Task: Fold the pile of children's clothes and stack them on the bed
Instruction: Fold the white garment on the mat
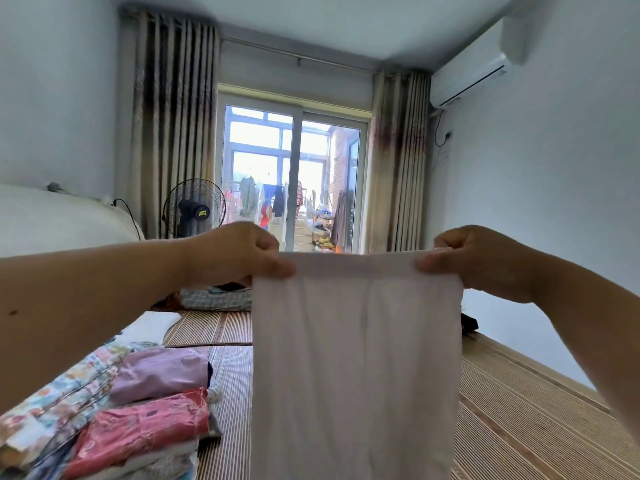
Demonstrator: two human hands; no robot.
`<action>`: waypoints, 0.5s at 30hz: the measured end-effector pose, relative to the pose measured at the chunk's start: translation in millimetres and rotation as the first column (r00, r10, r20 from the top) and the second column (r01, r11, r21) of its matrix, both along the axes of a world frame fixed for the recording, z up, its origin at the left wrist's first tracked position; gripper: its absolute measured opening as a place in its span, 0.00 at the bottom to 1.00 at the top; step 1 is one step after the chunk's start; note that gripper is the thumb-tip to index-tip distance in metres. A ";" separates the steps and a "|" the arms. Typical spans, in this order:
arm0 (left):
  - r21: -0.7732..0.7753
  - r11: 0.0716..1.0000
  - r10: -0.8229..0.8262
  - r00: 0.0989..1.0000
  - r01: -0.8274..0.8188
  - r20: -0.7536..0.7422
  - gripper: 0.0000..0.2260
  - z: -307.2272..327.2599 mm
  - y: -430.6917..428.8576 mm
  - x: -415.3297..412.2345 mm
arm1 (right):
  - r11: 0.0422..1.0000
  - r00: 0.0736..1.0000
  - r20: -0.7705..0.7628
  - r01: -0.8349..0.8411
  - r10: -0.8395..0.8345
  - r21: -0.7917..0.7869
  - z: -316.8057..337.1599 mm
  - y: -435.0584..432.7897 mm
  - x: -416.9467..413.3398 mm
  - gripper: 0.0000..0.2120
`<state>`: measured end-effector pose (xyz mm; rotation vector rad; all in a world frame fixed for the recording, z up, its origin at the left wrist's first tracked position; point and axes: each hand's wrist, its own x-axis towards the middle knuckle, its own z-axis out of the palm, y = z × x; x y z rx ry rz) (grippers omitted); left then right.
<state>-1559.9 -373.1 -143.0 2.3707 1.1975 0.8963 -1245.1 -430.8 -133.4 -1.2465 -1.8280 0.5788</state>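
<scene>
Two hands raised, one garment stretched between them. Bed (526, 420) w/ woven mat (228, 393) fills the lower frame. Pale pink-white garment (353, 358) hangs flat above the mat at ctr, lower edge out of frame; type unclear, poss. leggings. Folded stack (114, 420) sits on the mat at L: red print item (145, 427) in front, lilac item (159, 372) behind it, floral fabric (65, 393) alongside. L hand (235, 254) pinches the garment's top L corner, fingers curled. R hand (485, 265) pinches the top R corner likewise. Top edge taut between the hands. Standing fan (194, 209) beyond, by L curtain (173, 116).
</scene>
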 end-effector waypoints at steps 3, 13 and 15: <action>-0.159 0.984 -0.004 0.905 0.079 0.426 0.11 5.8 5.8 13.9 | 0.995 0.984 -0.160 0.089 -0.081 0.045 2.6 6.1 -5.7 0.12; -0.281 0.929 0.353 0.811 -0.243 0.467 0.07 24.3 13.4 79.2 | 0.837 0.845 -0.278 0.514 -0.457 0.187 2.2 32.7 -66.5 0.10; -0.321 0.935 0.306 0.791 -0.147 0.530 0.04 25.3 9.3 93.7 | 0.879 0.862 -0.334 0.450 -0.381 0.158 1.6 33.0 -79.5 0.11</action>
